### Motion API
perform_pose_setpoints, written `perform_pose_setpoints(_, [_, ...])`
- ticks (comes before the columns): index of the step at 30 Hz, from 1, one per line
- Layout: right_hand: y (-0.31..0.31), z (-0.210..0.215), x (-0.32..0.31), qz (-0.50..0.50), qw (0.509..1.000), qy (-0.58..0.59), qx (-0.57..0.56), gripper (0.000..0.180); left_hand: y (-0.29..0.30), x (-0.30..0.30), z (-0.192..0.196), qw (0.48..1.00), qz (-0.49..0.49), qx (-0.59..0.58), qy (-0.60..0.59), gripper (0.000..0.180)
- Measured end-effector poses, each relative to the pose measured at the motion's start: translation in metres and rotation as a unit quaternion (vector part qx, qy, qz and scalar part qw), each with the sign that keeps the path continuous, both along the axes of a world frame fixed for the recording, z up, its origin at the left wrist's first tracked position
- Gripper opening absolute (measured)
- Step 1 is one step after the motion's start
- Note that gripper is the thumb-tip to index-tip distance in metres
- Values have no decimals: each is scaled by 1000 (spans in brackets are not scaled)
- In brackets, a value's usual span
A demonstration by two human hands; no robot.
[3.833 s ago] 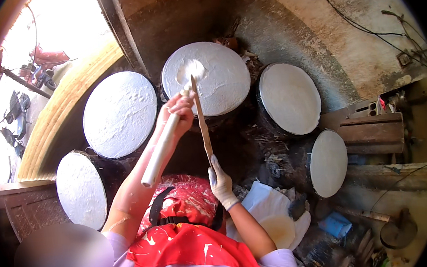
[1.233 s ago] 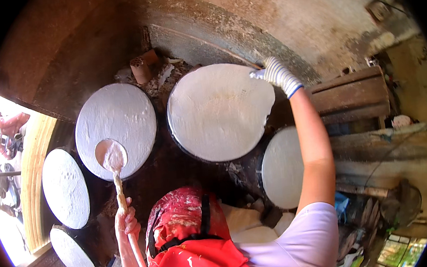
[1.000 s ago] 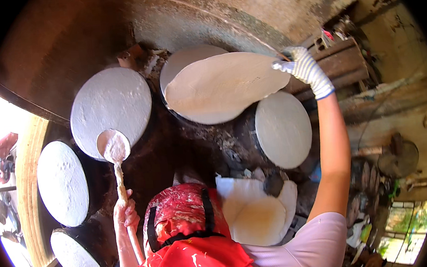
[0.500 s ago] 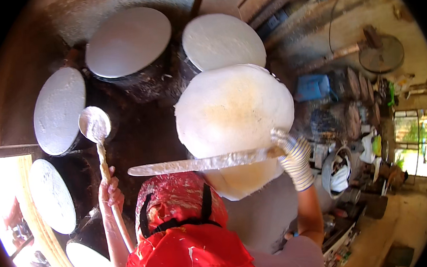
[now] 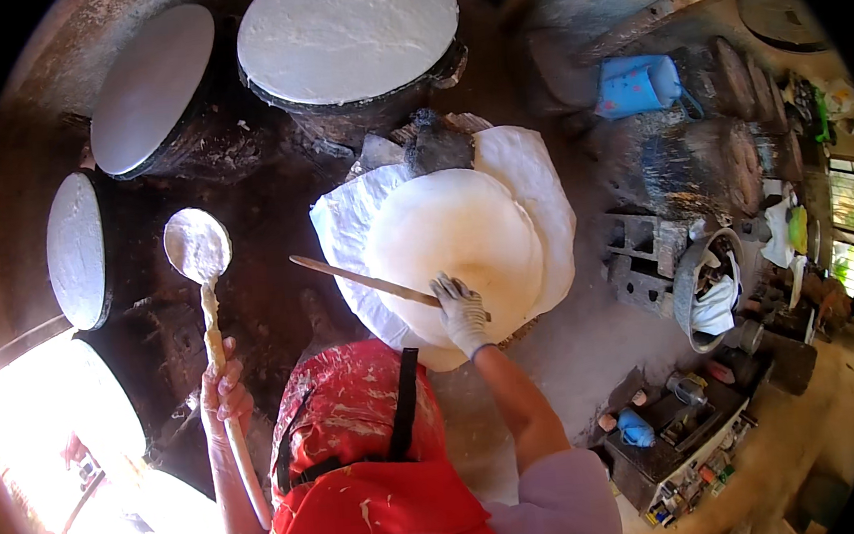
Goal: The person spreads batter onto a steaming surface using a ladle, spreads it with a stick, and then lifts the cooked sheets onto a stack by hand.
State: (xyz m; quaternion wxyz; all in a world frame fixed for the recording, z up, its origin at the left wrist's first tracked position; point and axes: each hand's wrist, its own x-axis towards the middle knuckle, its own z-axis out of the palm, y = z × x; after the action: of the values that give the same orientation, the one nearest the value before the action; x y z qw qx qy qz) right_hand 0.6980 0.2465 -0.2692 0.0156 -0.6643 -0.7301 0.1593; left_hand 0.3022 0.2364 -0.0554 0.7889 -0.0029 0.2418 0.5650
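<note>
My left hand (image 5: 225,390), bare, is wrapped around the long handle of a ladle (image 5: 196,243). White batter coats the ladle's round bowl and upper handle, which point away from me. On my right hand (image 5: 463,314) is a striped knit glove; its fingers close over a slim wooden stick (image 5: 368,283) that slants across a pile of thin, pale round sheets (image 5: 478,213). The glove rests at the near part of the pile or just above it. White plastic sacking (image 5: 348,213) spreads out beneath the pale sheets.
Round griddles (image 5: 349,37) covered in white stand on dark drum-like bases ahead and along the left. To the right are concrete blocks (image 5: 637,260), a metal basin (image 5: 694,316), a blue bucket (image 5: 639,87) and a low cluttered bench (image 5: 675,428). My red apron (image 5: 359,423) fills the lower middle.
My right hand has lowered the stick toward the pile and moved left. A large pale sheet now lies flat there. My view has turned right; the left hand keeps the ladle.
</note>
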Motion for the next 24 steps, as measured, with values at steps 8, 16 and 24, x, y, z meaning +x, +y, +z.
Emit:
perform_pose_setpoints(8, [-33,-63,33,37,999,-32,-16,57,-34,0,-13,997,70,-28,-12,41])
perform_pose_setpoints(16, [-28,-63,42,33,998,-51,-16,47,-85,-25,-54,986,156,-47,-33,43])
perform_pose_setpoints(24, [70,-57,-181,58,946,226,-227,32,-198,-82,-164,935,342,-86,-41,50])
